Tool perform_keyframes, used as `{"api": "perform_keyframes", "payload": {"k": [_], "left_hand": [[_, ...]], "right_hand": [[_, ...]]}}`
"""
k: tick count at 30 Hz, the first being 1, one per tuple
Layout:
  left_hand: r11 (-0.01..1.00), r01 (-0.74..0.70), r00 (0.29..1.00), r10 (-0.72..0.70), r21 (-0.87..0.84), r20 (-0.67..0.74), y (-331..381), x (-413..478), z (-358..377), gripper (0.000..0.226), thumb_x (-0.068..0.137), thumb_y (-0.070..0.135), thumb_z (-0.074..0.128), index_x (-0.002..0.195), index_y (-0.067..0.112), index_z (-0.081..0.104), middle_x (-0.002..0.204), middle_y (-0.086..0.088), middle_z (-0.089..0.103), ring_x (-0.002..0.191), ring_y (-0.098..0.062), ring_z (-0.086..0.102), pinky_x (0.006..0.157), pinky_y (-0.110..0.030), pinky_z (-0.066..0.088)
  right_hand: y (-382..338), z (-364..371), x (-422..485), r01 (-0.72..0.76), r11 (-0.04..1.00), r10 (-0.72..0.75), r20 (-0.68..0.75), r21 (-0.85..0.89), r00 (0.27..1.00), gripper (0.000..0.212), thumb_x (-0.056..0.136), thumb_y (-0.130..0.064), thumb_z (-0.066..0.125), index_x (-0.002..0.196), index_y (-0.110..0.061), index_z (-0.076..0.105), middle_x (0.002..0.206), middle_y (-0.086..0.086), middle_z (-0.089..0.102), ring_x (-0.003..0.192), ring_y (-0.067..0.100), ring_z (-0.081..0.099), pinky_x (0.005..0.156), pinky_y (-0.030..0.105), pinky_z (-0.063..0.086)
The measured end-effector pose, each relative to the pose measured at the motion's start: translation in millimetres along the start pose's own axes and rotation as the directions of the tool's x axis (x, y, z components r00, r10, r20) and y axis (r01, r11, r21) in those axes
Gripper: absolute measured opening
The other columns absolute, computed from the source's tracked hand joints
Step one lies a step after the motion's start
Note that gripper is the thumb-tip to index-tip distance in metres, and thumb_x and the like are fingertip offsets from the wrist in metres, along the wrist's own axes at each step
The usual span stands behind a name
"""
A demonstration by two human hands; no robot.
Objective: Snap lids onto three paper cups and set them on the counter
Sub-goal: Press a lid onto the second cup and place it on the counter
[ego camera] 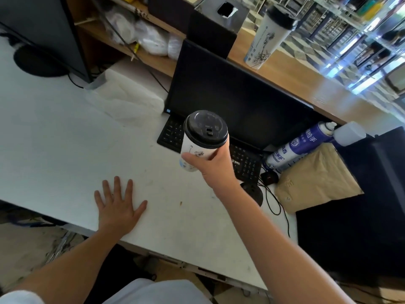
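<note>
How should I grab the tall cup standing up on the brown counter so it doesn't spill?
Hold the tall cup around the middle of its white paper wall, coming from the side nearest you. It stands upright on the wooden counter and is round and slim, so a hand probably fits around it. Avoid the black lid: it might pop off.

The right hand (215, 165) holds a lidded cup (202, 139) above the desk (54, 150) while the left hand (118, 204) rests flat on it.
</note>
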State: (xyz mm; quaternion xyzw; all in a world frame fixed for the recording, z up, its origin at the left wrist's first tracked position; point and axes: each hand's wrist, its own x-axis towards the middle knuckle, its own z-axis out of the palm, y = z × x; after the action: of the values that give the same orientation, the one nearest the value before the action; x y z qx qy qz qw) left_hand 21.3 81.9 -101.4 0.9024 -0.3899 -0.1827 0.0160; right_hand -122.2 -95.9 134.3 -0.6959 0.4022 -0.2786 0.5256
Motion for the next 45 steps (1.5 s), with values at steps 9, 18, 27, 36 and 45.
{"api": "perform_keyframes", "payload": {"k": [9,18,27,36,45], "left_hand": [[0.998,0.048,0.955,-0.055,0.031,0.292,4,13,-23,0.099,0.088,0.082,0.022,0.157,0.026,-0.021,0.162,-0.014,-0.033,0.147,-0.045,-0.029,0.118,-0.063,-0.009],[0.645,-0.145,0.892,0.413,-0.750,0.183,80,-9,-150,0.103,0.075,0.018,0.088,0.155,0.036,0.025,0.157,0.008,0.035,0.139,-0.021,0.044,0.105,-0.034,0.044],[0.546,-0.351,0.886,0.457,-0.761,-0.080,130,-16,-180,0.074,0.074,0.026,0.089,0.137,0.033,0.050,0.126,0.017,0.062,0.111,-0.009,0.062,0.080,-0.014,0.053],[0.571,-0.319,0.886,0.464,-0.756,-0.024,137,-12,-184,0.072,0.077,0.021,0.086,0.139,0.028,0.050,0.131,0.006,0.063,0.114,-0.020,0.064,0.089,-0.037,0.060],[0.539,-0.420,0.841,0.533,-0.730,-0.091,165,9,-206,0.063,0.076,0.021,0.087,0.130,0.032,0.055,0.122,0.015,0.067,0.110,-0.012,0.067,0.079,-0.020,0.059]], "right_hand": [[65,18,-40,-0.167,0.986,0.165,0.083,0.017,0.983,0.082,0.070,-0.006,0.094,0.129,-0.036,0.046,0.124,-0.015,0.064,0.114,-0.003,0.062,0.086,0.008,0.053],[54,3,-31,-0.181,0.978,0.182,0.008,0.099,0.983,0.084,0.071,-0.010,0.094,0.132,-0.034,0.042,0.117,-0.020,0.063,0.106,-0.005,0.062,0.088,0.018,0.053],[38,-18,-29,-0.124,0.973,0.135,-0.044,0.196,0.990,0.082,0.068,-0.006,0.095,0.116,-0.047,0.043,0.115,-0.019,0.064,0.105,-0.002,0.063,0.066,0.009,0.054],[44,-44,-30,-0.155,0.972,0.146,0.061,0.176,0.987,0.080,0.071,-0.016,0.093,0.132,-0.040,0.049,0.125,-0.012,0.068,0.120,0.011,0.064,0.088,0.029,0.059],[32,-68,-5,-0.065,0.985,0.065,0.007,0.158,0.998,0.078,0.070,-0.013,0.092,0.132,-0.037,0.051,0.120,-0.010,0.071,0.110,0.007,0.070,0.082,0.026,0.062]]}}
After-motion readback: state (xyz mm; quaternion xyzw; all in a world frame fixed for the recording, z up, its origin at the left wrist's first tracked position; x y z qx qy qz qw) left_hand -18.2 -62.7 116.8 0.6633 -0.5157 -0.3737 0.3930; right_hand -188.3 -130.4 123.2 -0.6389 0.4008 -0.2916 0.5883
